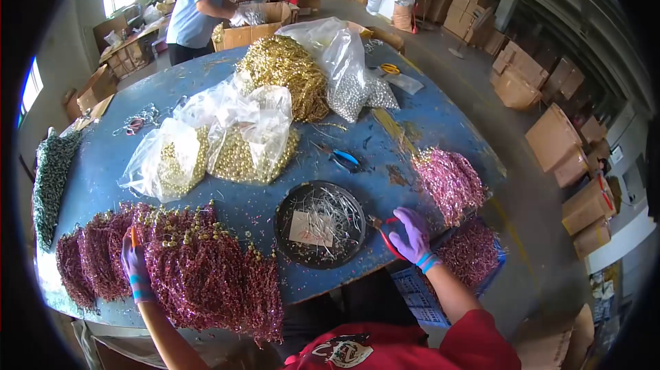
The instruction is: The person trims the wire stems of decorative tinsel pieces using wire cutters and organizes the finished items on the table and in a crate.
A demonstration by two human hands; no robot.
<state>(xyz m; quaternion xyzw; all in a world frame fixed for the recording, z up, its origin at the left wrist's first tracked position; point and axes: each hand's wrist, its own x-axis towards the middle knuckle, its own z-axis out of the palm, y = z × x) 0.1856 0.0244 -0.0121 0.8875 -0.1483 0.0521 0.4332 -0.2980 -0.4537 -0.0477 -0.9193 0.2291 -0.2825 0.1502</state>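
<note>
My left hand (134, 267), in a purple glove with an orange-tipped finger, lies stretched out against the bundles of dark pink tinsel strands (206, 274) at the table's front left. Small gold beads (185, 229) show along the strands' upper ends. My right hand (412, 238), also gloved in purple, is at the front edge with thumb and fingers apart, by the red-handled pliers (389, 238). The hand partly covers the pliers' handles. Left of them, a round black tray (280, 246) holds many thin silvery wire pieces (333, 212) and a paper slip (311, 228).
Bags of gold beads (244, 157), gold strands (285, 71), a bag of silver beads (350, 88) and blue-handled pliers (345, 159) lie farther back. Light pink strands (450, 184) rest at right, above a blue crate (419, 294). Another person (199, 9) stands beyond the table.
</note>
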